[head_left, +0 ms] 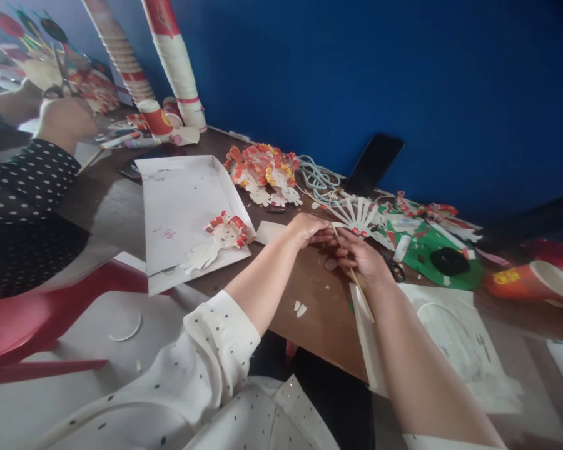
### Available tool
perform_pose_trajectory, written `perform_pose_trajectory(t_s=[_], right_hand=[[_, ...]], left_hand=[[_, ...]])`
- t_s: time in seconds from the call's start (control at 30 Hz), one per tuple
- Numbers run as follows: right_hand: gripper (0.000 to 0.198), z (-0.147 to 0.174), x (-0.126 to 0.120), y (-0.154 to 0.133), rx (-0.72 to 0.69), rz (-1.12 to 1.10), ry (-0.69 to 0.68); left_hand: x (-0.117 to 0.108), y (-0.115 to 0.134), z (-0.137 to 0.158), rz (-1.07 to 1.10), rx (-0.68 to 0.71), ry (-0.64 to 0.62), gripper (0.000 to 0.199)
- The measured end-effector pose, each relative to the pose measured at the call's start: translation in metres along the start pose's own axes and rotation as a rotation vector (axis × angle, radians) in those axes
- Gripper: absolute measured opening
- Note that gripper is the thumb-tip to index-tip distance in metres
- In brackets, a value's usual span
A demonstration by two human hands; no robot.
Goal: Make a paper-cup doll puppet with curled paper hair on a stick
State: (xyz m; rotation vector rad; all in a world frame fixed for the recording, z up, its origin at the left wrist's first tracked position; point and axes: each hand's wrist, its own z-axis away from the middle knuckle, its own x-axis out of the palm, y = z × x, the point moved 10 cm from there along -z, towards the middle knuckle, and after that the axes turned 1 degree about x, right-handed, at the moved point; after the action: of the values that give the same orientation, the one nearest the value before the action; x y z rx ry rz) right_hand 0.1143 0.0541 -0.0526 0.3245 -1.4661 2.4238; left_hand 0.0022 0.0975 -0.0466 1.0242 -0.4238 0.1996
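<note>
My left hand (312,230) pinches the end of a white strip of a cut paper cup (358,215), whose strips fan out just beyond my fingers. Closed round a thin wooden stick (355,275), my right hand (363,257) is close beside the left one. The stick's upper tip meets the strip near my left fingertips, and its lower end points back along my right forearm. To the left, a cup-paper figure with curled red-and-white strips (226,236) lies on a white box lid (169,187).
Several finished curled paper pieces (267,172) are heaped behind the lid. A phone (374,164) leans on the blue wall near a coiled cable (316,174). Green sheet (464,272), scissors (394,267) and an orange cup (520,282) lie right. A co-worker's hand (68,115) holds scissors at left, near cup stacks (181,81).
</note>
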Motion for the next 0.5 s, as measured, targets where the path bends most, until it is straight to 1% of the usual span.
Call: perform_pose_trajectory(t_s=[0.17, 0.3, 0.5], right_hand=[[0.041, -0.0003, -0.0036, -0.0003, -0.003, 0.017, 0.019], [0.044, -0.0002, -0.0029, -0.0002, -0.001, 0.014, 0.000], [0.035, 0.0016, 0.0025, 0.0015, 0.035, -0.024, -0.048]], left_hand=[[0.0037, -0.0035, -0.0033, 0.041, -0.029, -0.058, 0.021], [0.0039, -0.0043, -0.0057, 0.026, -0.030, -0.085, 0.020], [0.0029, -0.0058, -0.0074, 0.035, -0.029, -0.093, 0.011]])
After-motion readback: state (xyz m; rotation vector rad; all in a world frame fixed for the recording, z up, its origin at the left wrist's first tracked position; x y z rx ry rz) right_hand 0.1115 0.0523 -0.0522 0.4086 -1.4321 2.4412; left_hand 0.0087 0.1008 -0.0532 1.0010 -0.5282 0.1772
